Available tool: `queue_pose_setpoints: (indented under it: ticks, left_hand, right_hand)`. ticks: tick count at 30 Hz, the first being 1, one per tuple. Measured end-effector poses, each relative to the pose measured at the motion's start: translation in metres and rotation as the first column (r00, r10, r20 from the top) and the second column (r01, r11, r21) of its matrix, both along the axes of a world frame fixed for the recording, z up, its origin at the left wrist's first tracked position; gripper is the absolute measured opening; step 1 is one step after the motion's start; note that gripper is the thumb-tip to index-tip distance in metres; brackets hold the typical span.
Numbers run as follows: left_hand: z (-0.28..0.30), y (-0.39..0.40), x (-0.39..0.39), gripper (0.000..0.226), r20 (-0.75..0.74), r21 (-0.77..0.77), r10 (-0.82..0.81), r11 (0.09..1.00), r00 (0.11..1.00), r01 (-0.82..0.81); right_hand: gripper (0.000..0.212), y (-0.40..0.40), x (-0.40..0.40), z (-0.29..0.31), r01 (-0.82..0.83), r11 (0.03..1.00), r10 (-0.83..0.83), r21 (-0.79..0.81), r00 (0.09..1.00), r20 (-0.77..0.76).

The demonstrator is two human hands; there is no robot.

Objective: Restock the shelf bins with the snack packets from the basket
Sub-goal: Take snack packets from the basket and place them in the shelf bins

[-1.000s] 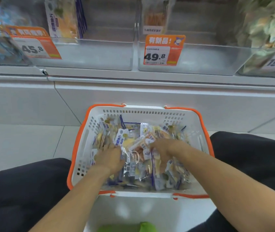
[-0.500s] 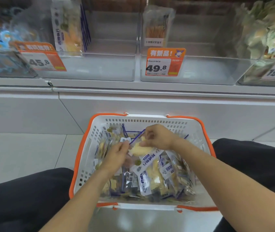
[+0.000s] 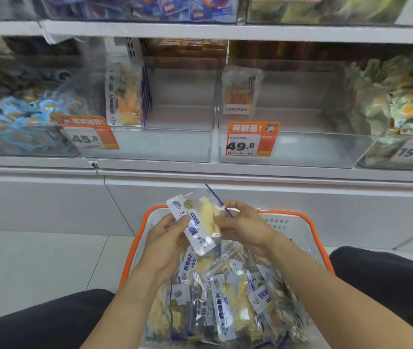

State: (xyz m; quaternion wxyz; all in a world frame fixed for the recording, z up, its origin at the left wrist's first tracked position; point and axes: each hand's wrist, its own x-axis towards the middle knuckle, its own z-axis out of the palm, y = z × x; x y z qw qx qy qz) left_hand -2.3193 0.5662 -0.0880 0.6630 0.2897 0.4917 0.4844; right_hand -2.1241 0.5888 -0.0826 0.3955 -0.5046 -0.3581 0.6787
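Note:
A white basket with an orange rim [image 3: 308, 224] sits on the floor between my knees, full of several clear snack packets [image 3: 228, 303] with blue-and-white labels. Both hands hold one such packet [image 3: 199, 222] above the basket's far end. My left hand [image 3: 167, 238] grips its left edge and my right hand [image 3: 245, 226] pinches its right side. Straight ahead is a clear shelf bin [image 3: 175, 144] tagged 45.8, holding a few matching packets [image 3: 127, 96] upright at its left.
To the right, a clear bin [image 3: 301, 152] tagged 49.8 holds one different packet [image 3: 240, 91]. Full bins of blue packets [image 3: 19, 117] and green packets [image 3: 402, 96] flank these. An upper shelf [image 3: 200, 30] overhangs. My dark trouser legs frame the basket.
Both hands came up out of the basket's pile with one packet and now hold it higher, above the far rim. My view has tilted up toward the shelf.

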Motion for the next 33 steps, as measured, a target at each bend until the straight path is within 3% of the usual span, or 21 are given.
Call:
queue_pose_setpoints:
  ticks: [4,6,10,14,16,19,21,23,25,26,28,30,32,33]
  left_hand:
    - [0.009,0.004,-0.010,0.015,-0.213,0.063,0.049,0.997,0.976,-0.036]
    - [0.016,0.006,-0.015,0.014,-0.331,0.138,0.045,0.990,0.943,0.001]
    - [0.037,0.014,-0.024,0.009,-0.407,0.256,0.083,0.966,0.910,0.026]
    - [0.069,0.034,-0.036,0.010,-0.531,0.418,0.143,0.901,0.835,0.112]
    - [0.092,0.052,-0.047,0.012,-0.612,0.538,0.283,0.834,0.739,0.126]
    - [0.135,0.085,-0.078,0.013,-0.675,0.697,0.547,0.693,0.495,0.185]
    - [0.153,0.111,-0.106,0.016,-0.744,0.664,0.621,0.653,0.245,0.364]
    - [0.163,0.132,-0.132,0.034,-0.824,0.494,0.567,0.711,0.007,0.500]
    - [0.164,0.144,-0.151,0.050,-0.879,0.319,0.459,0.764,-0.126,0.561]
    - [0.160,0.147,-0.157,0.051,-0.890,0.263,0.427,0.769,-0.161,0.583]
    - [0.148,0.151,-0.165,0.040,-0.873,0.250,0.451,0.741,-0.186,0.623]
    - [0.137,0.156,-0.169,0.030,-0.825,0.301,0.532,0.698,-0.190,0.650]
    - [0.134,0.163,-0.170,0.028,-0.800,0.325,0.564,0.694,-0.204,0.642]
    - [0.133,0.166,-0.169,0.027,-0.798,0.335,0.567,0.699,-0.204,0.632]
  right_hand:
    - [0.041,-0.003,-0.006,0.012,-0.310,0.950,0.278,0.047,0.902,0.329]
    - [0.033,-0.001,-0.010,0.020,-0.344,0.935,0.293,0.080,0.881,0.371]
    - [0.028,0.000,-0.018,0.044,-0.224,0.949,0.124,0.222,0.912,0.390]
    - [0.022,0.006,-0.034,0.072,-0.166,0.858,-0.128,0.486,0.847,0.515]
    - [0.027,0.013,-0.045,0.091,-0.146,0.745,-0.316,0.651,0.782,0.537]
    - [0.024,0.032,-0.059,0.129,-0.161,0.448,-0.537,0.880,0.738,0.408]
    - [0.007,0.055,-0.070,0.151,-0.207,0.272,-0.621,0.940,0.708,0.336]
    - [0.009,0.086,-0.085,0.166,-0.248,0.204,-0.673,0.947,0.667,0.320]
    - [0.012,0.121,-0.104,0.174,-0.299,0.279,-0.655,0.913,0.635,0.408]
    - [0.013,0.139,-0.115,0.175,-0.334,0.378,-0.622,0.863,0.599,0.504]
    - [0.017,0.179,-0.137,0.173,-0.358,0.612,-0.479,0.705,0.541,0.691]
    - [0.023,0.216,-0.156,0.164,-0.328,0.775,-0.282,0.541,0.586,0.760]
    - [0.029,0.246,-0.173,0.152,-0.321,0.843,-0.160,0.431,0.615,0.772]
    - [0.033,0.259,-0.181,0.145,-0.349,0.847,-0.151,0.401,0.566,0.811]
